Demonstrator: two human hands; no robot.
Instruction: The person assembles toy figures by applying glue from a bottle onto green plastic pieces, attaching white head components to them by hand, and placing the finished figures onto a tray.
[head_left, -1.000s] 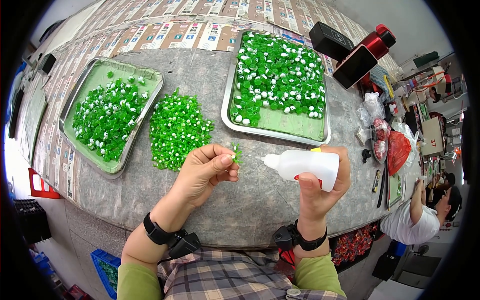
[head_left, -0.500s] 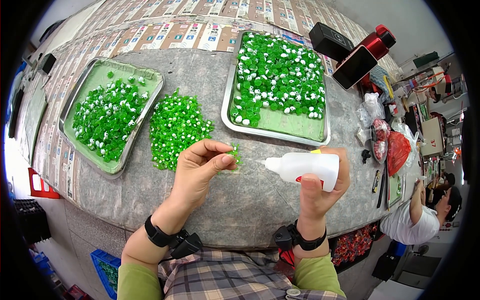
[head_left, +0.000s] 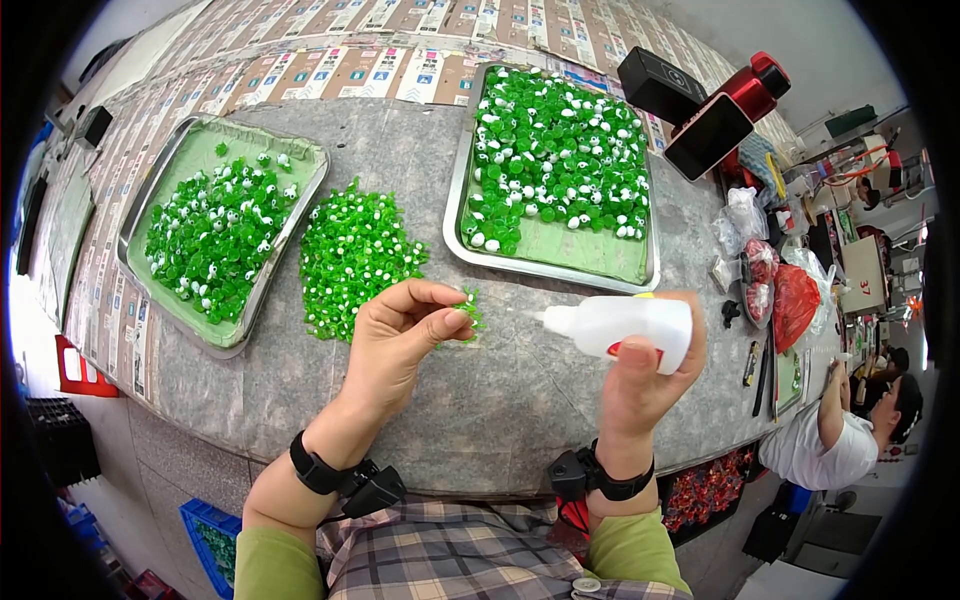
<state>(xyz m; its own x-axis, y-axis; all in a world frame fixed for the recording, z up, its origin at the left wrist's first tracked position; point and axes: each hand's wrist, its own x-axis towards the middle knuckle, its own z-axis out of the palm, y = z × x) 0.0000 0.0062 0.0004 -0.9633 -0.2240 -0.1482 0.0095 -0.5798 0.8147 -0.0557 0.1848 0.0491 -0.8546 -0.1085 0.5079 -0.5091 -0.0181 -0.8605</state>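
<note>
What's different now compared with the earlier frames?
The right hand has drawn the white squeeze bottle a little to the right, so its tip is farther from the small green piece. The left hand has shifted only slightly since the first frame. Nothing was picked up or let go; the loose green pile and both trays stayed put.

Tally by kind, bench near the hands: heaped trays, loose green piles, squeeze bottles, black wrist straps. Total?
Heaped trays: 2
Loose green pile: 1
White squeeze bottle, in the right hand: 1
Black wrist straps: 2
Total: 6
</note>
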